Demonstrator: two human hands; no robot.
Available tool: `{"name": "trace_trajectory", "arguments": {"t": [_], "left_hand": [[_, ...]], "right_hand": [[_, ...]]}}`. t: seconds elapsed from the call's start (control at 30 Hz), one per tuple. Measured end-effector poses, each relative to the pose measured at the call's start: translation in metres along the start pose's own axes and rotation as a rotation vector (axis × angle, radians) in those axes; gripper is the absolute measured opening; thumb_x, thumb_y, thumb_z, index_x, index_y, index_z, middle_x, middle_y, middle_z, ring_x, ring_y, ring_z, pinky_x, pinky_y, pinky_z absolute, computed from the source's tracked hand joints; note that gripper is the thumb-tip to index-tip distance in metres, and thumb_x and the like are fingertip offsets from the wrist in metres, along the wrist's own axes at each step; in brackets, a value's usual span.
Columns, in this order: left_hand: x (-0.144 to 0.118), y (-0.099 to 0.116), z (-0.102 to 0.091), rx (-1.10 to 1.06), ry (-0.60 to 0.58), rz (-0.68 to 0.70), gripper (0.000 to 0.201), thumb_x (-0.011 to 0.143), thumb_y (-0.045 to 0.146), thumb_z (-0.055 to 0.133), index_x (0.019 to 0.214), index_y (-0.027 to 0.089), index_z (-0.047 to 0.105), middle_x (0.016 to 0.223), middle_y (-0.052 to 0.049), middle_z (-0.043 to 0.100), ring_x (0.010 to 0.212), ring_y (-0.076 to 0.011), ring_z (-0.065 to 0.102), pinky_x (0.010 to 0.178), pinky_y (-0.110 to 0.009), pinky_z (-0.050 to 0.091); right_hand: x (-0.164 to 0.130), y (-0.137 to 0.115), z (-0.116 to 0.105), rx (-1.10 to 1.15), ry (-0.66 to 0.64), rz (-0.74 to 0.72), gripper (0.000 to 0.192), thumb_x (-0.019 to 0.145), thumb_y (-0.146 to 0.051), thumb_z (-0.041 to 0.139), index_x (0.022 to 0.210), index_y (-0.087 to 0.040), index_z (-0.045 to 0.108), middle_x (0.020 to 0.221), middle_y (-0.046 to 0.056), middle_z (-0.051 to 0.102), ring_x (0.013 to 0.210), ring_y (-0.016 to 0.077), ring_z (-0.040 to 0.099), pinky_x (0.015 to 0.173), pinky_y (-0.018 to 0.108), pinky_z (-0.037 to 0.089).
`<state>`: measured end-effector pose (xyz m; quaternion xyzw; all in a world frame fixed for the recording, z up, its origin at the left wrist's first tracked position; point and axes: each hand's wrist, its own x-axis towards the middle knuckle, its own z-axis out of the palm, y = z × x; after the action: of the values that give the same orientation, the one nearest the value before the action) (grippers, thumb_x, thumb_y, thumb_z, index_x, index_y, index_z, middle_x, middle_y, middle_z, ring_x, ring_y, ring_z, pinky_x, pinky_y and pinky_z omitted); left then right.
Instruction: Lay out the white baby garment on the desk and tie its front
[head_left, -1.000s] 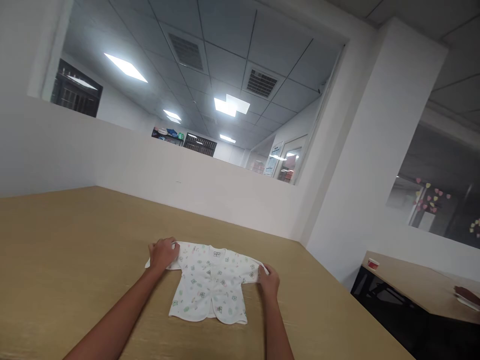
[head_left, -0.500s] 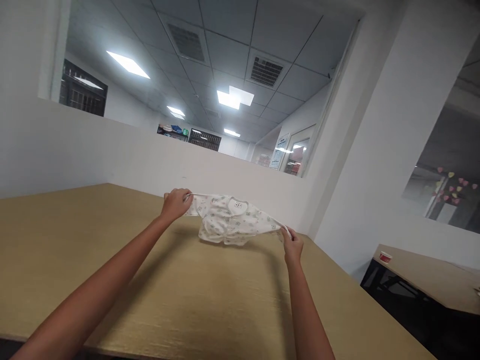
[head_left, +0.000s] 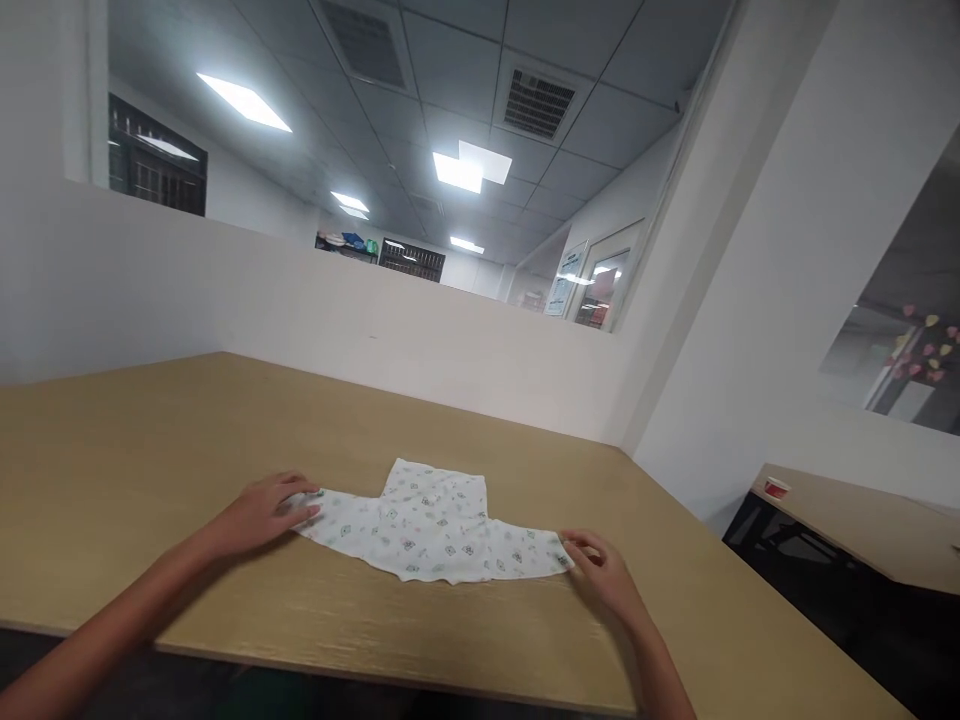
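A small white baby shirt [head_left: 442, 525] with little printed figures lies spread on the wooden table, its sleeves stretched out to both sides and its body pointing away from me. At the end of the left sleeve is my left hand [head_left: 266, 510], open, with thumb and forefinger apart and resting on the cloth. My right hand [head_left: 604, 570] has its fingers closed at the cuff of the right sleeve. The shirt's neckline is not visible from here.
The broad table [head_left: 315, 620] has its front edge close to me and meets a white low wall [head_left: 420, 345] at the back. Off to the right, a second table [head_left: 855, 520] carries a red and white cup [head_left: 776, 488]. Windows rise above the wall.
The baby shirt was held up in the air by both sleeves; now it lies flat on the table nearer me, turned over. My left hand's fingers have parted.
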<state>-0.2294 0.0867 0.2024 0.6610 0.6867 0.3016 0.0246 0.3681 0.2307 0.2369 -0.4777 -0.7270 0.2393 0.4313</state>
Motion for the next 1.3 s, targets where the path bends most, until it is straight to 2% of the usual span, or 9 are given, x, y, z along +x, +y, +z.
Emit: {"name": "trace_trajectory", "arguments": {"t": [0.17, 0.3, 0.5, 0.6, 0.7, 0.87, 1.0, 1.03, 1.3], "left_hand": [[0.007, -0.014, 0.024, 0.049, 0.072, -0.155, 0.054, 0.078, 0.059, 0.058, 0.108, 0.017, 0.073, 0.119, -0.022, 0.067, 0.115, -0.0438, 0.058, 0.103, -0.056, 0.041], [0.010, -0.006, 0.013, -0.041, 0.110, -0.142, 0.034, 0.070, 0.050, 0.057, 0.083, 0.020, 0.065, 0.096, -0.016, 0.070, 0.097, -0.0391, 0.064, 0.089, -0.048, 0.047], [0.062, 0.094, -0.002, -0.209, 0.063, 0.077, 0.027, 0.084, 0.045, 0.055, 0.093, 0.022, 0.066, 0.093, -0.005, 0.073, 0.085, -0.0254, 0.064, 0.075, -0.033, 0.047], [0.093, 0.154, 0.020, -0.355, -0.017, 0.239, 0.040, 0.080, 0.051, 0.070, 0.111, 0.025, 0.070, 0.092, -0.002, 0.074, 0.080, -0.0217, 0.065, 0.070, -0.029, 0.047], [0.109, 0.178, 0.049, -0.453, 0.016, 0.272, 0.043, 0.082, 0.057, 0.070, 0.109, 0.024, 0.072, 0.084, -0.003, 0.072, 0.074, -0.0204, 0.064, 0.067, -0.029, 0.047], [0.115, 0.125, 0.091, -0.411, 0.181, 0.053, 0.029, 0.091, 0.046, 0.055, 0.095, 0.021, 0.070, 0.077, -0.003, 0.067, 0.073, -0.0200, 0.061, 0.071, -0.030, 0.044], [0.116, 0.075, 0.104, -0.300, 0.190, -0.128, 0.021, 0.090, 0.037, 0.056, 0.095, 0.020, 0.068, 0.085, -0.005, 0.069, 0.083, -0.0214, 0.062, 0.080, -0.033, 0.046], [0.118, 0.070, 0.106, -0.269, 0.186, -0.165, 0.022, 0.090, 0.038, 0.058, 0.095, 0.019, 0.067, 0.090, -0.007, 0.070, 0.089, -0.0227, 0.063, 0.084, -0.036, 0.046], [0.134, 0.081, 0.129, -0.179, 0.142, -0.276, 0.024, 0.087, 0.038, 0.074, 0.092, 0.016, 0.067, 0.113, -0.010, 0.067, 0.120, -0.0297, 0.055, 0.108, -0.054, 0.040]], "right_hand": [[0.018, 0.019, 0.039, -0.169, 0.132, -0.001, 0.038, 0.066, -0.049, 0.068, 0.085, -0.018, 0.078, 0.097, 0.016, 0.074, 0.100, 0.0359, 0.065, 0.096, 0.050, 0.048], [0.018, 0.027, 0.049, -0.166, 0.141, -0.002, 0.024, 0.062, -0.045, 0.066, 0.067, -0.021, 0.065, 0.079, 0.011, 0.069, 0.084, 0.0314, 0.062, 0.085, 0.045, 0.047], [0.013, 0.017, 0.051, -0.067, 0.166, 0.028, 0.029, 0.069, -0.050, 0.062, 0.073, -0.023, 0.057, 0.072, 0.003, 0.063, 0.075, 0.0245, 0.058, 0.075, 0.036, 0.045], [0.009, 0.007, 0.048, -0.055, 0.200, 0.039, 0.032, 0.068, -0.051, 0.063, 0.081, -0.021, 0.060, 0.074, 0.003, 0.063, 0.075, 0.0253, 0.060, 0.074, 0.036, 0.047], [0.012, -0.006, 0.044, -0.029, 0.203, 0.032, 0.038, 0.070, -0.050, 0.061, 0.093, -0.019, 0.064, 0.081, 0.007, 0.069, 0.077, 0.0273, 0.066, 0.069, 0.036, 0.052], [0.041, -0.051, 0.073, 0.067, 0.058, -0.025, 0.048, 0.076, -0.049, 0.068, 0.112, -0.018, 0.066, 0.099, 0.012, 0.075, 0.087, 0.0283, 0.072, 0.070, 0.035, 0.058], [0.073, -0.096, 0.120, 0.198, -0.526, -0.048, 0.069, 0.074, -0.052, 0.079, 0.135, -0.025, 0.061, 0.110, 0.008, 0.073, 0.077, 0.0217, 0.071, 0.064, 0.033, 0.058], [0.081, -0.101, 0.130, 0.170, -0.548, -0.043, 0.064, 0.075, -0.056, 0.077, 0.129, -0.023, 0.066, 0.107, 0.008, 0.073, 0.075, 0.0208, 0.070, 0.064, 0.033, 0.057], [0.106, -0.044, 0.169, -0.081, 0.019, 0.131, 0.029, 0.066, -0.041, 0.078, 0.063, -0.021, 0.057, 0.077, 0.010, 0.067, 0.092, 0.0291, 0.062, 0.077, 0.034, 0.046]]}}
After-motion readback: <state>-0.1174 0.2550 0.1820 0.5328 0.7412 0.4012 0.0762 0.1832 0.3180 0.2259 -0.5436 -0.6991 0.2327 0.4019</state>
